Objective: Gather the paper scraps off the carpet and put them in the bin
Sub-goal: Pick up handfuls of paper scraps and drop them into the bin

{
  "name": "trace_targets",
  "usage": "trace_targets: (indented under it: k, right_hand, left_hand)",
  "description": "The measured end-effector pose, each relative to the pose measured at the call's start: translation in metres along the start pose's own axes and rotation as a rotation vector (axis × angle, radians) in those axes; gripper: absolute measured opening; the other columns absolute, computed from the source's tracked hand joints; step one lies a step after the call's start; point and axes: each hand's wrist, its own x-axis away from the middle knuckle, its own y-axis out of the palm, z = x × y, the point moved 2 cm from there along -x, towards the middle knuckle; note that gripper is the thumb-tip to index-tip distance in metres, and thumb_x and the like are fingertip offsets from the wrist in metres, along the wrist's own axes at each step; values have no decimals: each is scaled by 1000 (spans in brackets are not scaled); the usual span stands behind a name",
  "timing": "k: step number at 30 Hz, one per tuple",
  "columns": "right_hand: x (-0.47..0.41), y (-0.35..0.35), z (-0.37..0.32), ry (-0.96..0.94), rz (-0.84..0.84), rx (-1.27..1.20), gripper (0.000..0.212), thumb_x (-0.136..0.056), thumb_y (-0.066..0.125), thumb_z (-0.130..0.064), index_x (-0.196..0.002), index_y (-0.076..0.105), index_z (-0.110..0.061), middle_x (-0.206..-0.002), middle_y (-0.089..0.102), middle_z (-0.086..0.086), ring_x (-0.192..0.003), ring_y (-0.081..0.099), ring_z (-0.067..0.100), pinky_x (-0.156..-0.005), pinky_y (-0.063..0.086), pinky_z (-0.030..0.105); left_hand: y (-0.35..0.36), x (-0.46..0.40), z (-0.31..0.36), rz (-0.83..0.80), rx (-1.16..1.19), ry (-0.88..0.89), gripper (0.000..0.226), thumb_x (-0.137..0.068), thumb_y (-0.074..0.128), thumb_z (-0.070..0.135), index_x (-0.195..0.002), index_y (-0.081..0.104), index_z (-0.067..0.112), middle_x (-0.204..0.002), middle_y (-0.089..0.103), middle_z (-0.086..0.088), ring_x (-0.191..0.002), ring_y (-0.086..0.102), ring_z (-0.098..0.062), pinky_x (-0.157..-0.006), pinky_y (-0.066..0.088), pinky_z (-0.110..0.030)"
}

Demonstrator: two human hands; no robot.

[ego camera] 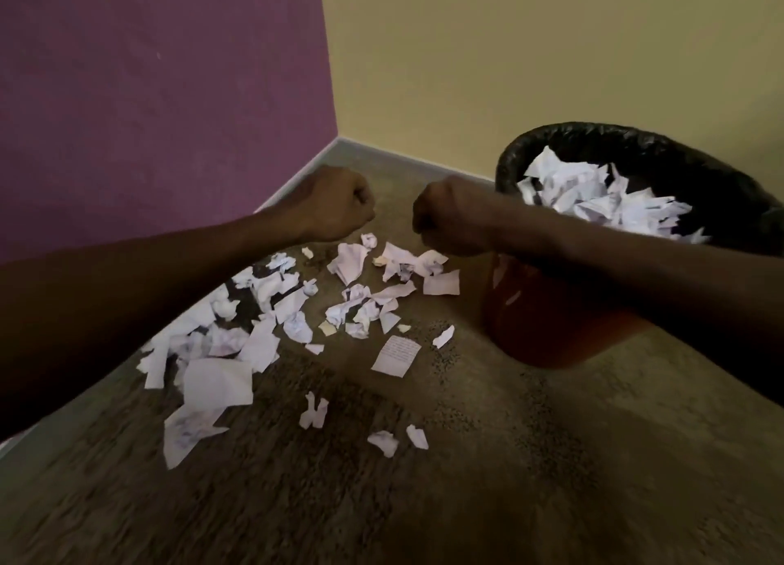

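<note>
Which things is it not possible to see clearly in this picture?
Head view:
- Left hand and right hand: fists closed; any contents hidden by fingers.
- Paper scraps: partly under the left forearm.
- Bin: right side behind the right forearm.
- Written note: text too small.

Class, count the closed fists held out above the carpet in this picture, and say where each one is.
2. The left hand is fisted in front of the purple wall; the right hand is fisted just left of the bin. None seems hidden.
</note>
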Motion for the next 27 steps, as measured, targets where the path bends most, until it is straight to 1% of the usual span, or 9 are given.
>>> trace_targets:
  k: [3, 6, 9, 12, 14, 16, 20, 22, 27]
  right_hand:
    - [-17, 44, -10, 2, -123, 31, 30, -88, 56, -16, -111, 65, -1, -110, 67, 18, -98, 65, 32, -84, 54, 39]
    - [-33, 79, -8, 102, -167, -38, 41, -92, 57, -27, -124, 57, -2, -124, 61, 19, -109, 60, 32, -88, 49, 34]
    - [-50, 112, 8, 221, -147, -197, 56, -89, 63, -39, -131, 50, -6, -131, 56, 19, -116, 56, 32, -88, 45, 31]
    - [-68, 145, 33, 400, -132, -390, 86, -76, 70, -59, -141, 39, -12, -143, 46, 17, -127, 47, 32, -98, 41, 32]
    - [-80, 169, 52, 523, -150, -435, 117, -57, 63, -85, -148, 26, -22, -155, 30, 15, -139, 34, 36, -112, 31, 46]
    - [-101, 210, 84, 627, -149, -481, 135, -33, 51, -102, -146, 22, -34, -158, 23, 14, -142, 27, 40, -113, 26, 56]
    - [-109, 211, 75, 635, -173, -532, 130, -35, 46, -104, -145, 20, -40, -160, 15, 13, -145, 17, 41, -115, 19, 59]
    - [-111, 206, 54, 570, -237, -510, 123, -50, 45, -98, -151, 14, -36, -161, 6, 17, -147, 9, 42, -117, 12, 59]
    - [-117, 229, -6, 338, -205, -448, 120, -40, 37, -106, -142, 22, -44, -158, 6, 17, -144, 9, 47, -110, 14, 71]
  left_hand:
    - [28, 15, -45, -75, -17, -115, 23, -88, 66, 26, -108, 68, 15, -111, 71, -6, -95, 65, -21, -85, 51, -33]
    - [66, 28, -92, -185, -68, -236, 60, -84, 68, 48, -135, 51, 21, -136, 58, -10, -120, 56, -31, -99, 46, -39]
    - [100, 53, -134, -423, -138, -429, 122, -56, 59, 90, -154, 6, 39, -163, 13, -13, -148, 9, -42, -116, 15, -61]
    - [118, 88, -161, -548, -173, -660, 148, -22, 46, 105, -143, -21, 54, -156, -34, -15, -139, -27, -53, -102, 0, -81]
    - [124, 112, -171, -504, -127, -774, 149, -21, 44, 102, -145, -22, 51, -151, -41, -16, -136, -31, -54, -100, 0, -83]
    - [130, 131, -176, -348, -94, -843, 150, -21, 33, 103, -150, -13, 44, -154, -34, -22, -138, -26, -55, -102, -1, -81]
    - [153, 157, -194, 122, 24, -962, 153, -14, 19, 109, -152, 7, 43, -158, -10, -31, -140, -9, -60, -102, -4, -78]
    - [161, 160, -200, 98, 117, -1099, 152, -13, 30, 107, -152, 7, 48, -159, -19, -22, -142, -13, -54, -106, -2, -74]
    - [154, 146, -184, 54, 116, -1091, 126, -41, 49, 99, -150, 16, 44, -161, -12, -14, -145, -3, -49, -111, 11, -71]
